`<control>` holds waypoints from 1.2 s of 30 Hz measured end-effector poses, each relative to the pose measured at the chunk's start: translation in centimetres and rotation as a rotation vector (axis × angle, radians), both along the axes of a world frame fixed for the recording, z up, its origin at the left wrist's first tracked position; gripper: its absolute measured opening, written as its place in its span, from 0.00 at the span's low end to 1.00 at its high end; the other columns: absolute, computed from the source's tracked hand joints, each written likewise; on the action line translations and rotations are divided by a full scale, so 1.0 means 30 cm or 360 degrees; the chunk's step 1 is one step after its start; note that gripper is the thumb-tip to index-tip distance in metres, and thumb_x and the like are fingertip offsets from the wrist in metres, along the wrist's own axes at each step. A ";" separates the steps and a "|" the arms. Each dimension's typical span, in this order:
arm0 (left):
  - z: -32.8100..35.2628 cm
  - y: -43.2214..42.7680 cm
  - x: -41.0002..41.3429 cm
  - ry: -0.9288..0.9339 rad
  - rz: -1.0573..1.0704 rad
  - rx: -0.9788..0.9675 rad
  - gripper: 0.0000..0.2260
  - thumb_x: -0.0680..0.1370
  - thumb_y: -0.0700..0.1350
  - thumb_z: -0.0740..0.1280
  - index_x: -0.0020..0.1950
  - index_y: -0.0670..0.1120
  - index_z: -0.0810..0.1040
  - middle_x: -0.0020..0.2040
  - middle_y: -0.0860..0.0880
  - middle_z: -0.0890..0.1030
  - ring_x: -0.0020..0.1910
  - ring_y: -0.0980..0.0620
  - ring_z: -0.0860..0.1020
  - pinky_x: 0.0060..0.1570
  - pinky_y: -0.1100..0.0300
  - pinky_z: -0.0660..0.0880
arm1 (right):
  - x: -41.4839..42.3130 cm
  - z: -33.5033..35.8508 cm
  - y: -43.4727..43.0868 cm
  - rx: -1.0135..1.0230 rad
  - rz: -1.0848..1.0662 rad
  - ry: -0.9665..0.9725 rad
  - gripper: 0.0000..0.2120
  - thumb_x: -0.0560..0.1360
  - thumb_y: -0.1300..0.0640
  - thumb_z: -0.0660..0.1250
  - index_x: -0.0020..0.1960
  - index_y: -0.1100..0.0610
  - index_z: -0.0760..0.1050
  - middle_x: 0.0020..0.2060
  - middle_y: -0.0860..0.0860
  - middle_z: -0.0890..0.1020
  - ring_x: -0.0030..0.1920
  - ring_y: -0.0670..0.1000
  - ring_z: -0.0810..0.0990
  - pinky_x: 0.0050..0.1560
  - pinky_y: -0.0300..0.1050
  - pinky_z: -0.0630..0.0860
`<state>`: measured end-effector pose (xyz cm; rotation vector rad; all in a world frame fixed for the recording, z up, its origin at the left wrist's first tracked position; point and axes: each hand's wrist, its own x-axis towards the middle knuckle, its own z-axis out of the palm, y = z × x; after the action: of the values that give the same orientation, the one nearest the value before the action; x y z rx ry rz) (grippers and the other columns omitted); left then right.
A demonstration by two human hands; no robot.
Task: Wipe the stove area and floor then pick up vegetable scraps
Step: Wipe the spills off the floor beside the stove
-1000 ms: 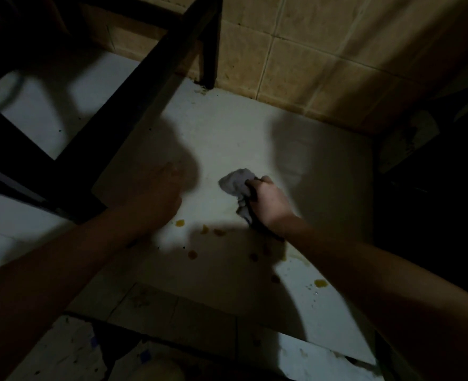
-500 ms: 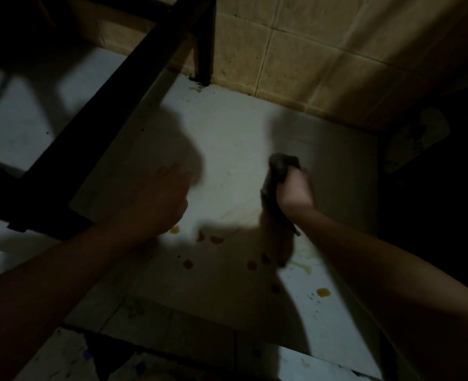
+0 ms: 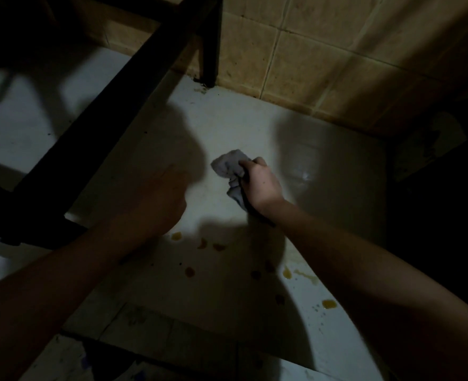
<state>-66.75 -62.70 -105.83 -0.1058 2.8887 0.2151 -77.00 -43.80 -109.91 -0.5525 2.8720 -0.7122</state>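
One small grey cloth (image 3: 228, 166) is doing the work: it is sitting bunched in the right hand (image 3: 263, 185), whose fingers are curling round its rear folds, while its loose front corner is spilling out ahead of the knuckles and lying on the white floor (image 3: 323, 166), well short of the tiled wall (image 3: 310, 50). By my judgement it is going to handle as soft, limp and light, folding to whatever pressure the palm is giving and not sliding off by itself. Gripping it as a wad through the middle, as this hand is doing, is looking like the sound hold, since a pinched corner would be leaving the rest trailing. The fabric is looking pale, creased and matte, with a darker fold running down beside the wrist; whether it is damp I cannot tell in this dim light. Several orange drips (image 3: 190, 272) are lying nearer the person, apart from the cloth and not yet wiped. The left hand (image 3: 156, 204) is hovering in deep shadow beside the dark frame (image 3: 112, 119), and I cannot tell whether its fingers are curling or lying flat.
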 end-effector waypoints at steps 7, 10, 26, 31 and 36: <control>-0.017 0.023 -0.039 0.0128 0.0097 0.0111 0.17 0.75 0.39 0.65 0.64 0.43 0.72 0.63 0.40 0.72 0.60 0.40 0.72 0.58 0.47 0.70 | -0.196 -0.015 0.205 -0.0348 -0.1067 -0.0106 0.12 0.77 0.62 0.58 0.57 0.62 0.76 0.55 0.60 0.78 0.55 0.59 0.77 0.52 0.45 0.71; -0.013 0.023 -0.047 0.0056 0.0156 0.0124 0.19 0.76 0.40 0.64 0.68 0.47 0.69 0.67 0.43 0.69 0.63 0.43 0.69 0.60 0.50 0.68 | -0.208 -0.035 0.223 -0.0250 -0.1227 -0.0034 0.13 0.78 0.63 0.56 0.59 0.62 0.74 0.60 0.60 0.75 0.58 0.60 0.75 0.62 0.53 0.71; 0.002 0.058 -0.045 0.0119 -0.0057 0.0137 0.17 0.78 0.44 0.63 0.66 0.48 0.69 0.64 0.46 0.70 0.61 0.48 0.69 0.59 0.55 0.67 | 0.009 -0.014 -0.058 0.0294 0.0399 -0.0003 0.30 0.68 0.57 0.73 0.68 0.57 0.67 0.64 0.56 0.69 0.64 0.59 0.67 0.55 0.50 0.73; -0.012 0.063 -0.030 0.0221 -0.0027 0.0145 0.16 0.77 0.43 0.65 0.65 0.47 0.72 0.62 0.44 0.73 0.58 0.45 0.72 0.55 0.53 0.70 | 0.045 -0.004 0.114 0.0260 0.0231 0.0016 0.25 0.68 0.58 0.73 0.63 0.58 0.71 0.62 0.57 0.71 0.59 0.60 0.73 0.57 0.51 0.74; -0.009 0.088 -0.022 0.0331 -0.0187 0.0101 0.15 0.71 0.36 0.70 0.58 0.38 0.77 0.55 0.36 0.77 0.55 0.35 0.74 0.54 0.44 0.73 | 0.082 -0.007 0.334 0.0094 -0.0289 0.0151 0.09 0.79 0.63 0.58 0.53 0.61 0.76 0.44 0.53 0.78 0.43 0.50 0.75 0.38 0.30 0.73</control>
<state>-67.42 -60.06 -106.11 0.1034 3.0778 0.3132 -74.54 -33.77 -110.12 -0.3289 3.0497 -0.6392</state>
